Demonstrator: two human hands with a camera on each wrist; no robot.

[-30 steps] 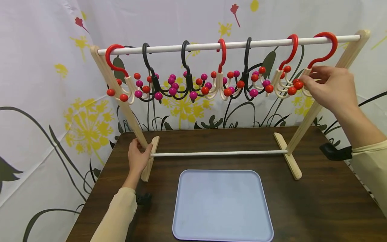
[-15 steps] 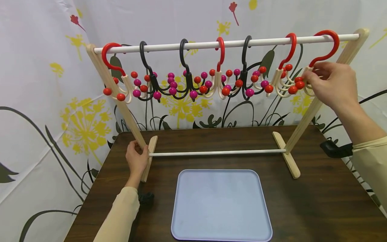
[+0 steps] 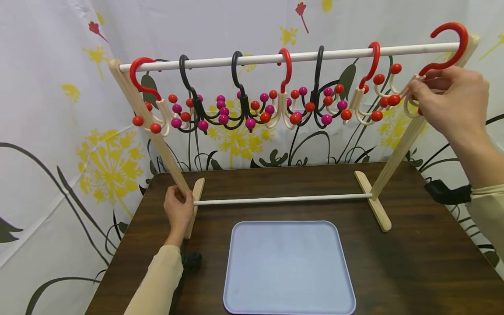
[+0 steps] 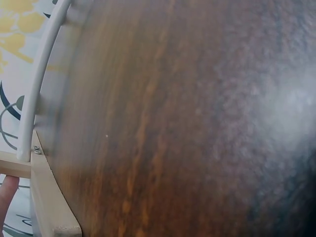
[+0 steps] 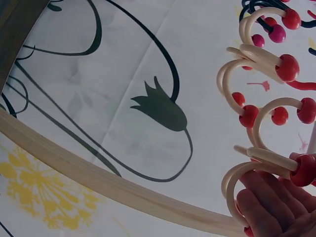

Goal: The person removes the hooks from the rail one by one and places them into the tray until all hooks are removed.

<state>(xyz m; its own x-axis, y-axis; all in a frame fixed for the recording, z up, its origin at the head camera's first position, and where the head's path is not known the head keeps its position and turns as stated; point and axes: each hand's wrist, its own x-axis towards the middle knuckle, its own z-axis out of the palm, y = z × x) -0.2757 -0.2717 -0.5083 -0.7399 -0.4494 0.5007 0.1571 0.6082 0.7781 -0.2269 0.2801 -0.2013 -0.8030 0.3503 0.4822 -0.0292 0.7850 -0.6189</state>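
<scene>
In the head view my right hand [image 3: 453, 100] pinches a claw hanger [image 3: 465, 41] by its cream neck, just below the red hook. The hook's tip stands above the white top bar [image 3: 346, 54], near its right end, and the hanger tilts. Its curved cream arms carry red balls. My left hand [image 3: 179, 212] holds the foot of the rack's left wooden post [image 3: 167, 153], thumb in front. The left wrist view shows only a fingertip [image 4: 7, 190] at the wood. In the right wrist view, the curved arms [image 5: 239, 173] lie against my right fingers.
Several other claw hangers, red-and-cream [image 3: 282, 103] or black [image 3: 245, 103] with magenta balls, hang along the bar, close together. A pale blue tray [image 3: 289, 267] lies on the dark wooden table [image 3: 425, 245] before the rack. A flower-patterned cloth [image 3: 212, 26] hangs behind.
My right hand has raised the rightmost claw hanger up and to the right; its hook, earlier resting over the bar, now has its tip above it. My left hand stays at the post.
</scene>
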